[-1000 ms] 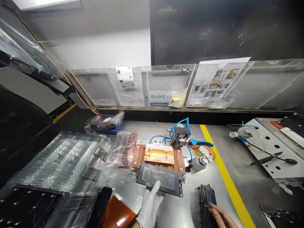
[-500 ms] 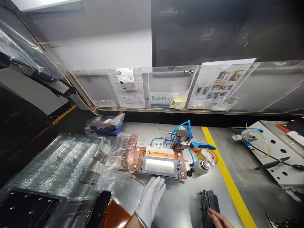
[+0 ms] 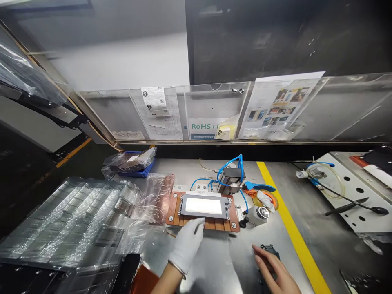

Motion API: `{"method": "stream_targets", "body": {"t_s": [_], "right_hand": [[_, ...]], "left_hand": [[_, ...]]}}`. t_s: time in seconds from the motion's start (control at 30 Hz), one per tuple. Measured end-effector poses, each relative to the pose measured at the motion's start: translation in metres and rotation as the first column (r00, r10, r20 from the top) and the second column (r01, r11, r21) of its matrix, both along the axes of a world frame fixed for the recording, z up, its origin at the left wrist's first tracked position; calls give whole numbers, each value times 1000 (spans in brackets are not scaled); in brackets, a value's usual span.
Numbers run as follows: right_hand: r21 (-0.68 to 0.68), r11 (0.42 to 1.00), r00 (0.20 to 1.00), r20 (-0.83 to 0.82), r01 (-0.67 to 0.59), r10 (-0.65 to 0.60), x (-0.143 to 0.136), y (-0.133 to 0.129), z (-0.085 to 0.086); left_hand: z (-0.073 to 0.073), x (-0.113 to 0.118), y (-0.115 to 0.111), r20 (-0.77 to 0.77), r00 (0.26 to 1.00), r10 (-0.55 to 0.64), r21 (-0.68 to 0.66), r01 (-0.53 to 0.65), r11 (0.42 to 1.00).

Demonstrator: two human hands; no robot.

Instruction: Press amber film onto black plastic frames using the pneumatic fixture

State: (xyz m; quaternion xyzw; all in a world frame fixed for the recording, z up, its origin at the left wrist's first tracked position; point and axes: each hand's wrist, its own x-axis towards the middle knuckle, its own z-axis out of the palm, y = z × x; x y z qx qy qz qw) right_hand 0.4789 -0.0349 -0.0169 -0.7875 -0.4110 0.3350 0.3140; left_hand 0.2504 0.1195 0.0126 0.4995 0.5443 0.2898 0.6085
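Observation:
My left hand (image 3: 189, 241), in a white glove, reaches to the front of a brown fixture (image 3: 171, 219). Its fingers are slightly curled and apart, with the tips close to the lower edge of a dark rectangular frame (image 3: 187, 211) with a bright white panel (image 3: 203, 206). That frame lies flat on the fixture; whether my fingertips touch it I cannot tell. At lower right, my bare right hand (image 3: 274, 269) extends over a dark slatted part (image 3: 271, 250) on the bench, fingers apart, covering most of it.
Clear plastic trays (image 3: 70, 220) are stacked at left, beside a bagged copper-coloured sheet (image 3: 157, 200). Blue air hoses (image 3: 228, 165) and a metal dispenser bottle (image 3: 259, 215) stand by the fixture. A yellow line (image 3: 290, 228) crosses the bench; a white perforated plate (image 3: 352, 188) is farther right.
The frame has shifted back on the fixture, baring its front strip. My left hand has moved forward and its fingers have curled. My right hand has gone from the dark part's edge to over it.

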Motion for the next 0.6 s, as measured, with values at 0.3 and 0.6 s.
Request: {"method": "stream_targets", "body": {"t_s": [0.3,0.6], "right_hand": [[28,956,892,369,-293,263,13,69,-3],[-29,970,913,332,-242,238,15,82,12]], "left_hand": [[-16,22,29,-346,887,-307,481,449,753],[-18,-19,41,-693,721,11,482,452,751]]}}
